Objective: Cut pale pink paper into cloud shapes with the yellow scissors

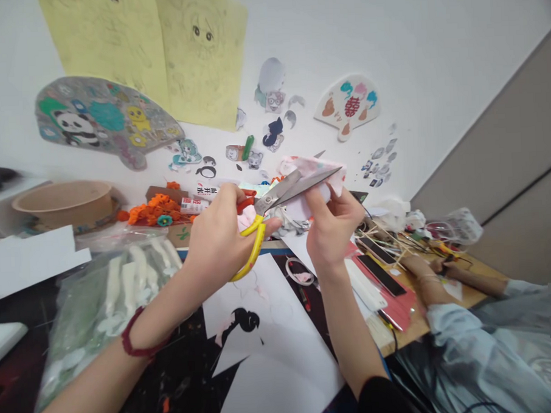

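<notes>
My left hand (pixel 222 236) is closed around the handles of a pair of scissors (pixel 268 197), one handle yellow and one red. The blades stand apart and point to the right, with a piece of pink patterned fabric (pixel 308 167) between or against them; exactly how they meet is unclear. Pinched in my right hand (pixel 331 219) is the same fabric, close to the blade tips. Below lies a white sheet of paper (pixel 282 352) bearing a black hair-shaped cutout (pixel 244 320) and small pink scraps.
To the left are a plastic bag (pixel 102 323) of pale pieces, a round tan container (pixel 65 203) and orange crocheted flowers (pixel 154 210). Phones (pixel 381 275) lie on the right beside cluttered tools. Another person's hand (pixel 424 273) works there. Drawings and fans hang on the wall.
</notes>
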Motion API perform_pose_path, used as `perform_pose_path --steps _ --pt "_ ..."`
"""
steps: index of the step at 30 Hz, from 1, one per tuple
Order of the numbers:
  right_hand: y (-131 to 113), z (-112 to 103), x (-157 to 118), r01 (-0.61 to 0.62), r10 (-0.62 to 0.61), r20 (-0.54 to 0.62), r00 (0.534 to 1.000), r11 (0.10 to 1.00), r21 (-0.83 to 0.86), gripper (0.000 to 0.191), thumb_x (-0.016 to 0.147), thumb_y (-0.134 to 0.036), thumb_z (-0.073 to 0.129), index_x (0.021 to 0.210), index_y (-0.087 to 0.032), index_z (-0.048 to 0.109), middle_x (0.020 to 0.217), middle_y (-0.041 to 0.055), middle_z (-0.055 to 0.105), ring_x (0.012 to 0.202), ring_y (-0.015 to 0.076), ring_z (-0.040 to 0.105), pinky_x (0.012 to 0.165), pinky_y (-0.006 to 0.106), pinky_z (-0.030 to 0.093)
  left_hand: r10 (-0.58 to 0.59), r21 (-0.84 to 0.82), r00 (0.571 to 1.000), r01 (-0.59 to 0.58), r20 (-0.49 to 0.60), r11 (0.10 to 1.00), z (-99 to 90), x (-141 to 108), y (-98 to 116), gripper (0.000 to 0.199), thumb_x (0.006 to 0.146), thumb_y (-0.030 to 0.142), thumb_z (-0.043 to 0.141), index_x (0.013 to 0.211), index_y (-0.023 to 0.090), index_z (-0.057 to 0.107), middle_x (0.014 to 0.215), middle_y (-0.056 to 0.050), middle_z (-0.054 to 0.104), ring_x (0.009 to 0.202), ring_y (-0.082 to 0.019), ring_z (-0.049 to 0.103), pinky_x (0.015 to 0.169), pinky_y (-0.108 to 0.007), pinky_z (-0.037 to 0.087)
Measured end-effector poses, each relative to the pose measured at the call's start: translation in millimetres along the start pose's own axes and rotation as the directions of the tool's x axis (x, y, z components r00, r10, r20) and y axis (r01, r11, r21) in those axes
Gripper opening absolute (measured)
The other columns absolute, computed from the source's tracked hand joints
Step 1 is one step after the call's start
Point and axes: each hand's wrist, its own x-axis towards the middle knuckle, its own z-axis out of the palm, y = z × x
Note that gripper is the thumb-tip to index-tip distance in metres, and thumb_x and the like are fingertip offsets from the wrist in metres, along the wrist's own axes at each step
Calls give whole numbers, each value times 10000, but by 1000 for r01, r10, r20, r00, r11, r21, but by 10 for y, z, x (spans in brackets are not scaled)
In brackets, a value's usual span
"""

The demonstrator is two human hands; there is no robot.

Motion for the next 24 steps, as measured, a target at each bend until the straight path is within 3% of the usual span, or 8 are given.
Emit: perform_pose_path --steps 5,11,16,24 --pt "10 78 -74 26 -23 -28 999 992 127 40 783 -238 745 808 -238 714 778 -18 639 765 119 600 760 262 538 -4 -36 1000 5 24 999 20 3 -4 556 779 728 597 971 242 409 944 -69 656 849 -270 648 687 -369 443" --pt "61 143 -143 87 -83 -64 994 994 68 125 796 -291 744 864 -187 729 804 -12 690 816 131 656 833 304 560 -40 -118 996 49 76 992 50 -2 11 496 799 657 597 954 238 380 881 -26 614 807 -250 621 681 -353 419" --pt "79 185 -183 110 -94 -115 989 984 142 112 801 -269 745 859 -174 732 795 -15 688 780 110 654 820 281 565 -54 -143 993 69 106 987 62 -8 10 459 799 609 592 951 241 364 899 -26 605 812 -258 607 680 -353 405" --pt "102 157 -176 104 -90 -126 988 988 112 143 796 -305 753 848 -174 733 791 -8 699 774 120 666 814 302 580 -74 -134 986 94 148 986 10 4 51 445 788 577 598 958 240 362 924 -35 611 821 -265 598 681 -347 380"
